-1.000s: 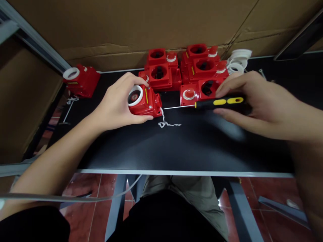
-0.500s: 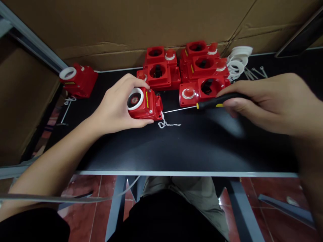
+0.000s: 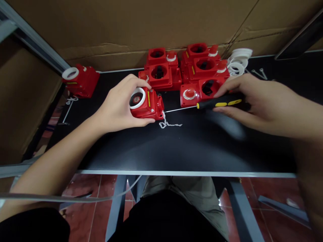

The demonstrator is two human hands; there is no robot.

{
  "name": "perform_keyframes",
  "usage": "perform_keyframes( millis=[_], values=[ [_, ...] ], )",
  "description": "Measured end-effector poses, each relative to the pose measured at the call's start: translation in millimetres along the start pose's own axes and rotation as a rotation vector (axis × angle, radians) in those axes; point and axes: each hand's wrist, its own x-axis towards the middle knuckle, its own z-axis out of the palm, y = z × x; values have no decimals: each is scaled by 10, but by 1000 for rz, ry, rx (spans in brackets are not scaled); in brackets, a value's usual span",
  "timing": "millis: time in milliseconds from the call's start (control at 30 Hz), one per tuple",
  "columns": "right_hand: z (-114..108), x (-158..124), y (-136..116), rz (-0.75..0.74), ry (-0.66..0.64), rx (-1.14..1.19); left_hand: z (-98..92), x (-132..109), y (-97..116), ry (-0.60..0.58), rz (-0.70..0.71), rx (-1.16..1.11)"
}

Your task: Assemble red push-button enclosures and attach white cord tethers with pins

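My left hand (image 3: 120, 103) is wrapped round a red alarm-like housing (image 3: 145, 112) and steadies it on the black tabletop (image 3: 151, 151). A white ring (image 3: 142, 99) surrounds the round window in the housing's face. From its right end trails a white cord (image 3: 166, 124), tied in a small loop. In my right hand (image 3: 248, 101) is a screwdriver (image 3: 213, 102) with a black and yellow handle, held between thumb and fingers. Its thin shaft points left, and the tip meets the housing's right end near the cord; exactly where it sits is too small to tell.
Several more red housings (image 3: 204, 64) stand grouped at the back against a cardboard wall (image 3: 121, 27). White rings (image 3: 238, 58) pile up to their right, beside thin metal pieces (image 3: 261, 74). Another red housing (image 3: 85, 82) with a corded metal rod (image 3: 67, 112) stands at the far left.
My right hand's fingers have shifted on the handle, which has turned so more yellow shows. The screwdriver tip stays at the housing's end, and my left hand keeps its hold.
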Motion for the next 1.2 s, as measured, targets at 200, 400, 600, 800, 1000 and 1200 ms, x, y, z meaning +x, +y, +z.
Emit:
perform_keyframes(
  millis=[200,400,600,800,1000,1200],
  values=[
    [-33,-22,21,24,-11,-1,20,-12,11,11,28,-30],
    [-51,-41,12,91,-56,46,15,4,56,-34,-72,-69],
    [-61,-6,-17,70,-53,63,19,12,48,-21,-50,-96],
    [-95,31,-57,61,-76,76,16,6,39,-29,-23,-62],
    [-97,83,-116,49,-109,69,19,7,30,-20,-4,-62],
    [-62,151,-161,75,-193,177,-5,14,84,-35,-44,-70]
  ],
)
